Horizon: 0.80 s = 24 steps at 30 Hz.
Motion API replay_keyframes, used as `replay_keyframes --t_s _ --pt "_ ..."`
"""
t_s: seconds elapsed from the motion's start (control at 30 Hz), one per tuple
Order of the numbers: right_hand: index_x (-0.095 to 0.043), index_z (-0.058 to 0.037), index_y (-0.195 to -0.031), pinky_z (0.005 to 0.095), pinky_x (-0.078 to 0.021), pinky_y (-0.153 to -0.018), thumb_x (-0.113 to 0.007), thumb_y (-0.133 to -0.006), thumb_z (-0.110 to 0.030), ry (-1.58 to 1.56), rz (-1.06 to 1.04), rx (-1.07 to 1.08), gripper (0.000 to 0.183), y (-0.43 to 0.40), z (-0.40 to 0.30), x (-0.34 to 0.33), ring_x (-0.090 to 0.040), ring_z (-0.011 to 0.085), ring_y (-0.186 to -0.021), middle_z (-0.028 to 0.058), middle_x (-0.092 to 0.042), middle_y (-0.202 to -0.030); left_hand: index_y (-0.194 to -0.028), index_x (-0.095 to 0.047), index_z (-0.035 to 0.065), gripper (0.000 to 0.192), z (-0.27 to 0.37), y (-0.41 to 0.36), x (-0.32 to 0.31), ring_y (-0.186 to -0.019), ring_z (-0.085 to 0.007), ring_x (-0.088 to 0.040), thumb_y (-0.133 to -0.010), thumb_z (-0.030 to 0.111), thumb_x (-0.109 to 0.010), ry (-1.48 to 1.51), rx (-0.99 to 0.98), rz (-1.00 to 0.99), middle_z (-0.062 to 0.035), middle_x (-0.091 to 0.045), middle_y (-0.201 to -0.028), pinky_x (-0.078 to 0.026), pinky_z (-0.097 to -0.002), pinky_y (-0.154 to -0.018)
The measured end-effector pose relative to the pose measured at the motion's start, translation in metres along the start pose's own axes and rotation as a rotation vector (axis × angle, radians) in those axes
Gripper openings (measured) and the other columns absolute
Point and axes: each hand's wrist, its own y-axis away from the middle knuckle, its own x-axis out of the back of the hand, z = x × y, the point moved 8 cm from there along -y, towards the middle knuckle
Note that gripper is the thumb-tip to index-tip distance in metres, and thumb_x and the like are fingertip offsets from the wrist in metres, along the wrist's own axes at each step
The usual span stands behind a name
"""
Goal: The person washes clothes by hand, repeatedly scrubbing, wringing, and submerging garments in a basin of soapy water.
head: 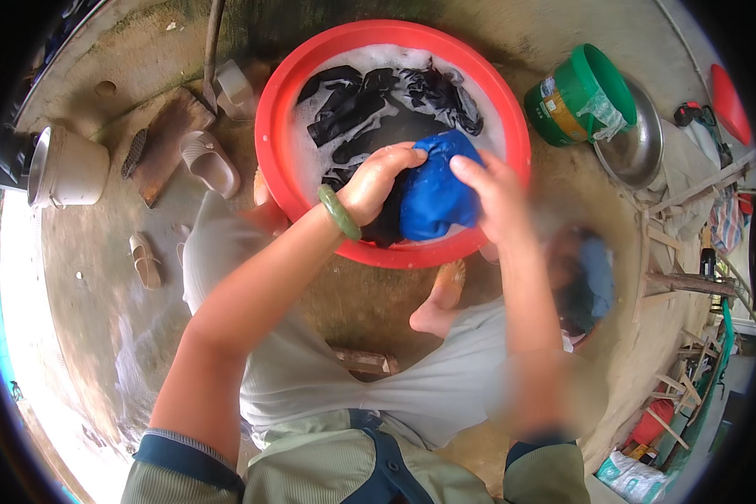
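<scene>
Between my two hands is a wet blue cloth, bunched up over the near right part of a round red plastic basin. My left hand, with a green bangle on its wrist, grips the cloth's left upper edge with thumb and fingers. On the cloth's right side my right hand holds it, thumb on top and the other fingers partly hidden. Dark wet garments lie in the basin's sudsy water, some of them hidden below the blue cloth.
A green bucket leans by a metal bowl at upper right. Fabric fills a blurred container near my right forearm. Leftward are a white bucket, a wooden board, a clog and a flat shoe.
</scene>
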Motion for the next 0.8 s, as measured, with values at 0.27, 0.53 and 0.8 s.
replay_keyframes --t_s 0.27,0.53,0.8 --pt "-0.056 0.0014 -0.095 0.0318 -0.0477 -0.072 -0.054 -0.081 -0.022 -0.407 0.171 0.152 0.028 0.021 -0.054 0.037 -0.059 0.0198 -0.076 0.011 -0.06 -0.086 -0.099 -0.057 -0.0002 0.033 -0.099 -0.03 0.036 -0.072 -0.0104 -0.052 -0.066 -0.004 -0.054 -0.885 0.082 0.012 -0.0004 -0.06 -0.083 -0.042 -0.0224 -0.07" --pt "-0.059 0.0007 -0.086 0.0272 -0.0473 -0.066 -0.062 -0.078 -0.017 -0.39 0.564 0.41 0.02 0.039 -0.078 0.143 -0.058 0.0143 -0.072 0.0069 -0.06 -0.081 -0.096 -0.059 0.0002 0.036 0.036 -0.042 0.054 -0.073 -0.0128 -0.053 -0.062 0.008 -0.054 -1.004 0.092 -0.011 -0.0029 -0.058 -0.079 -0.042 -0.0231 -0.069" --pt "-0.058 -0.0006 -0.071 0.028 -0.0397 -0.055 -0.06 -0.079 -0.025 0.504 0.677 0.233 0.025 -0.032 0.021 0.177 -0.05 0.0122 -0.058 0.0031 -0.054 -0.06 -0.091 -0.062 -0.0015 0.038 0.004 -0.078 0.112 -0.078 -0.0141 -0.056 -0.072 0.031 -0.06 -1.227 0.237 -0.011 -0.0068 -0.063 -0.082 -0.042 -0.0269 -0.077"
